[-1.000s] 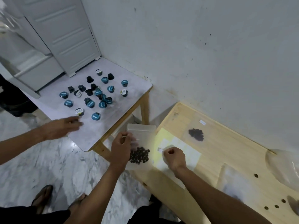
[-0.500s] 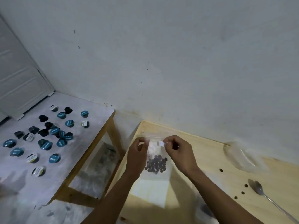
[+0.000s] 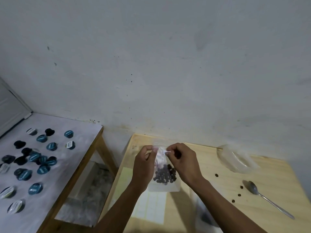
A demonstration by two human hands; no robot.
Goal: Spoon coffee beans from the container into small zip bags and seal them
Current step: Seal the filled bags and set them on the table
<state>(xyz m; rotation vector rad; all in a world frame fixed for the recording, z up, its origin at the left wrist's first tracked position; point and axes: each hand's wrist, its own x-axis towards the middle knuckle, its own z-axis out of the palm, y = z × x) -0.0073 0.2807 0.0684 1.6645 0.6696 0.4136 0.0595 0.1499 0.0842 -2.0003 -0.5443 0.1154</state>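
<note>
A small clear zip bag (image 3: 165, 186) with a heap of dark coffee beans (image 3: 165, 174) in its lower half hangs upright over the wooden table (image 3: 210, 167). My left hand (image 3: 145, 167) pinches the bag's top left edge. My right hand (image 3: 182, 163) pinches the top right edge together with a small white tab (image 3: 165, 152). A metal spoon (image 3: 267, 198) lies on the table to the right, with nothing in it. A clear plastic container (image 3: 235, 161) sits at the back right.
Several loose beans (image 3: 239, 190) lie near the spoon. A pale sheet of labels (image 3: 150, 207) lies under my arms, beside another bag with beans (image 3: 206, 216). A lower side table (image 3: 70, 167) on the left holds several coffee capsules (image 3: 42, 163). The wall is close behind.
Since a second ago my head turned right and both hands lifted the bag up from the table edge. In the last half second the hands and bag have barely moved.
</note>
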